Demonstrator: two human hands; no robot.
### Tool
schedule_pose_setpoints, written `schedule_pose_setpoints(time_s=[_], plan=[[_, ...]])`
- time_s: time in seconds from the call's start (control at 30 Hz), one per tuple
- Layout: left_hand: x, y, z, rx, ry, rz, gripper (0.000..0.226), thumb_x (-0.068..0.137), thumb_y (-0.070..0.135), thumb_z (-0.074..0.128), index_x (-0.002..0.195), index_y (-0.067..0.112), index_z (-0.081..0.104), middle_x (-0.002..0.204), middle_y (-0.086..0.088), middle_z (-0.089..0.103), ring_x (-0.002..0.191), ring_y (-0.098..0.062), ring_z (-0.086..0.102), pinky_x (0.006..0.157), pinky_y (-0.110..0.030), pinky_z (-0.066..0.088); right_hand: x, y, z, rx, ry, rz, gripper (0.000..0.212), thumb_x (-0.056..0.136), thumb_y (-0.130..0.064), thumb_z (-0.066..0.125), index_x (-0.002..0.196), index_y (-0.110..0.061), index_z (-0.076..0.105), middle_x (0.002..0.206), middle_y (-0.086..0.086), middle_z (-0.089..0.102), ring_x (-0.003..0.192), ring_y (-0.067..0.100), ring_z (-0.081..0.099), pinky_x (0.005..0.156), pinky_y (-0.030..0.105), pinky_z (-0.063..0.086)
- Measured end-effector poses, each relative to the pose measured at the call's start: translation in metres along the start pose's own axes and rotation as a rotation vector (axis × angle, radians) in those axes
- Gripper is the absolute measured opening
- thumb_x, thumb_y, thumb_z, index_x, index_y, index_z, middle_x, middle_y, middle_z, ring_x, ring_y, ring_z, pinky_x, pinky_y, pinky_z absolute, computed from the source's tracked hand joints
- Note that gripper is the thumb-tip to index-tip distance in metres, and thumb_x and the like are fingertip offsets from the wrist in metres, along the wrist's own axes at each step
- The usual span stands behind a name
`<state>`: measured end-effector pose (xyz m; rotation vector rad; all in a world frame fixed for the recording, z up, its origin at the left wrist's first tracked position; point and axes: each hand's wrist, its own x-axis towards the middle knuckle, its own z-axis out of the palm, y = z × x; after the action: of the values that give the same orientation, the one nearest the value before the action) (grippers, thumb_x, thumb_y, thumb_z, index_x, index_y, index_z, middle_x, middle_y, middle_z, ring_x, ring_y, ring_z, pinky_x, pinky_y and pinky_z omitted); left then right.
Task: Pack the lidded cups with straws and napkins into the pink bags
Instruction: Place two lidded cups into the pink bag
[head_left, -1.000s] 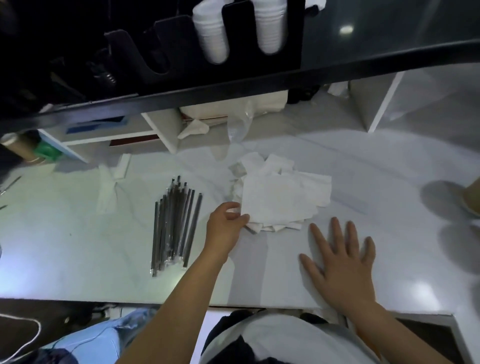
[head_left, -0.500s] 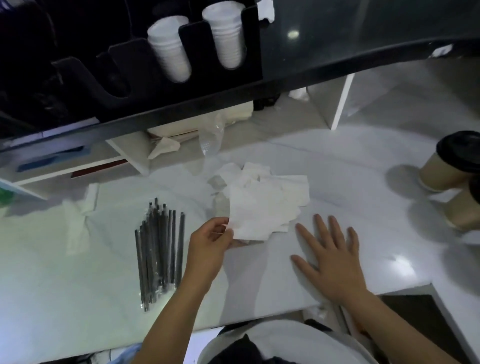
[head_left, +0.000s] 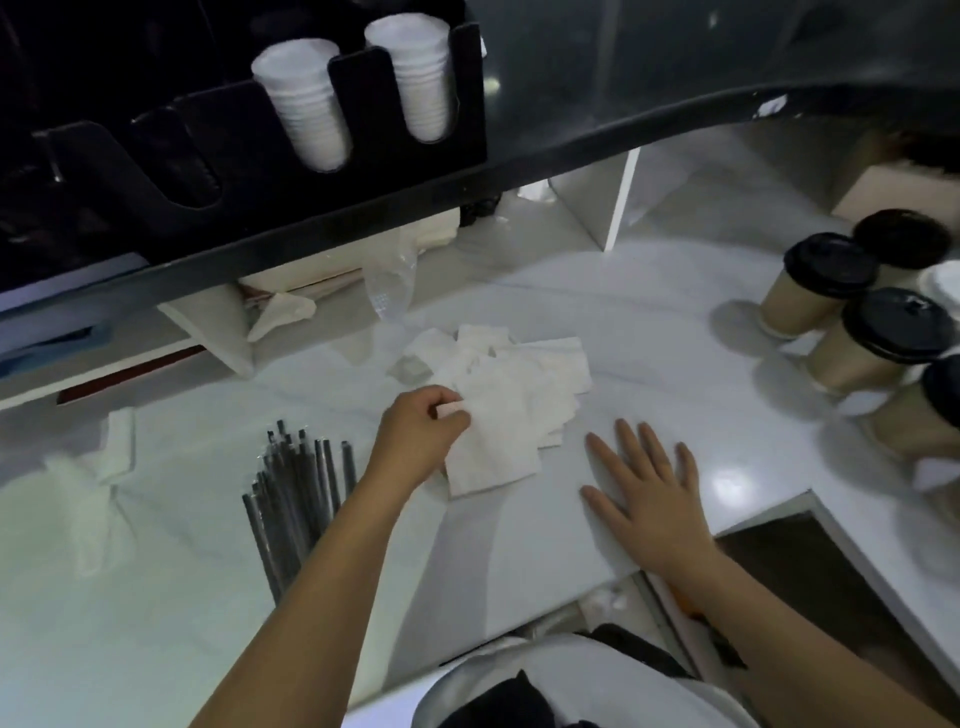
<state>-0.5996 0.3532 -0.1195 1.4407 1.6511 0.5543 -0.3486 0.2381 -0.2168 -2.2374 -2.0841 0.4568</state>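
The left hand (head_left: 423, 434) is pinching the near-left edge of the top napkin (head_left: 493, 441) between thumb and curled fingers; the rest of that sheet is lying on the loose pile of napkins (head_left: 540, 364) in the middle of the white counter (head_left: 649, 332). The right hand (head_left: 647, 499) is resting palm down on the bare counter just right of the pile, fingers spread and straight, holding nothing and not touching the napkins.

A bundle of dark wrapped straws (head_left: 296, 493) is lying on the counter to the left of the left forearm, near the pile but apart from it. Further left, a crumpled white sheet (head_left: 88, 488) is lying on the counter.

The lidded cups are standing in a cluster at the right edge of the view, well apart from both hands: one brown paper cup with a black lid (head_left: 810, 283), a second just beside and nearer (head_left: 872, 343), a third partly cut off by the frame edge (head_left: 930, 415), and the lid of another behind them (head_left: 904, 239).

Above the counter, a black holder (head_left: 415, 171) is carrying two stacks of white cups (head_left: 311, 104), mouths downward. A clear plastic wrapper (head_left: 389, 291) is hanging under the shelf, behind the pile.
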Motion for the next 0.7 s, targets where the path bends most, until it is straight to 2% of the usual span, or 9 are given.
schedule_pose_setpoints(time_s=[0.13, 0.2, 0.27, 0.33, 0.43, 0.57, 0.63, 0.7], plan=[[0.027, 0.012, 0.005, 0.383, 0.094, 0.197, 0.019, 0.087, 0.023, 0.067, 0.106, 0.021, 0.070, 0.102, 0.000, 0.070, 0.089, -0.023, 0.061, 0.075, -0.030, 0.045, -0.022, -0.005, -0.002, 0.004, -0.054, 0.064, 0.067, 0.093, -0.067, 0.000, 0.156, -0.045, -0.006, 0.166, -0.006, -0.013, 0.151, 0.018, -0.020, 0.121, 0.048, -0.013], [0.033, 0.011, 0.017, 0.523, 0.168, 0.332, 0.037, 0.087, 0.026, 0.068, 0.123, 0.020, 0.064, 0.123, -0.008, 0.064, 0.111, -0.032, 0.055, 0.093, -0.040, 0.045, -0.036, -0.004, -0.007, 0.004, -0.105, 0.098, 0.065, 0.097, -0.066, 0.010, 0.155, -0.045, -0.009, 0.166, -0.007, -0.018, 0.150, 0.018, -0.024, 0.121, 0.050, -0.014], [0.030, 0.014, 0.035, 0.528, 0.149, 0.423, 0.052, 0.088, 0.028, 0.068, 0.137, 0.022, 0.053, 0.144, -0.010, 0.048, 0.133, -0.036, 0.037, 0.109, -0.049, 0.032, -0.052, 0.002, -0.015, 0.063, -0.125, 0.169, 0.066, 0.098, -0.065, 0.022, 0.156, -0.046, -0.003, 0.166, -0.009, -0.016, 0.150, 0.018, -0.024, 0.121, 0.051, -0.014], [0.019, 0.022, 0.060, 0.517, 0.038, 0.497, 0.059, 0.089, 0.033, 0.066, 0.144, 0.025, 0.046, 0.156, -0.009, 0.033, 0.144, -0.034, 0.021, 0.115, -0.049, 0.022, -0.072, 0.010, -0.029, 0.132, -0.083, 0.255, 0.066, 0.098, -0.066, 0.028, 0.156, -0.047, 0.003, 0.166, -0.010, -0.013, 0.151, 0.016, -0.023, 0.121, 0.050, -0.013], [-0.005, 0.036, 0.106, 0.532, -0.195, 0.631, 0.066, 0.091, 0.044, 0.062, 0.150, 0.031, 0.034, 0.165, -0.005, 0.014, 0.151, -0.029, 0.004, 0.120, -0.046, 0.013, -0.105, 0.029, -0.063, 0.227, 0.028, 0.389, 0.065, 0.097, -0.060, 0.042, 0.155, -0.046, 0.015, 0.167, -0.009, -0.004, 0.153, 0.015, -0.014, 0.124, 0.046, -0.006], [-0.034, 0.054, 0.168, 0.731, -0.497, 0.706, 0.078, 0.093, 0.063, 0.046, 0.155, 0.043, 0.002, 0.165, 0.003, -0.016, 0.152, -0.026, -0.014, 0.122, -0.046, 0.003, -0.141, 0.083, -0.109, 0.215, 0.334, 0.596, 0.065, 0.091, -0.051, 0.061, 0.150, -0.035, 0.037, 0.162, 0.000, 0.026, 0.151, 0.025, 0.018, 0.121, 0.047, 0.017], [-0.042, 0.063, 0.195, 0.851, -0.587, 0.701, 0.083, 0.092, 0.067, 0.042, 0.154, 0.044, -0.007, 0.163, 0.003, -0.024, 0.151, -0.028, -0.019, 0.122, -0.049, 0.000, -0.148, 0.121, -0.126, 0.206, 0.465, 0.739, 0.068, 0.088, -0.049, 0.067, 0.148, -0.030, 0.041, 0.158, 0.006, 0.034, 0.144, 0.031, 0.031, 0.116, 0.051, 0.028], [-0.045, 0.072, 0.217, 0.923, -0.634, 0.686, 0.085, 0.092, 0.068, 0.042, 0.154, 0.042, -0.010, 0.163, 0.001, -0.025, 0.151, -0.031, -0.019, 0.122, -0.051, 0.000, -0.148, 0.156, -0.139, 0.274, 0.526, 0.857, 0.073, 0.086, -0.048, 0.070, 0.149, -0.027, 0.040, 0.156, 0.009, 0.036, 0.140, 0.034, 0.035, 0.113, 0.051, 0.031]])
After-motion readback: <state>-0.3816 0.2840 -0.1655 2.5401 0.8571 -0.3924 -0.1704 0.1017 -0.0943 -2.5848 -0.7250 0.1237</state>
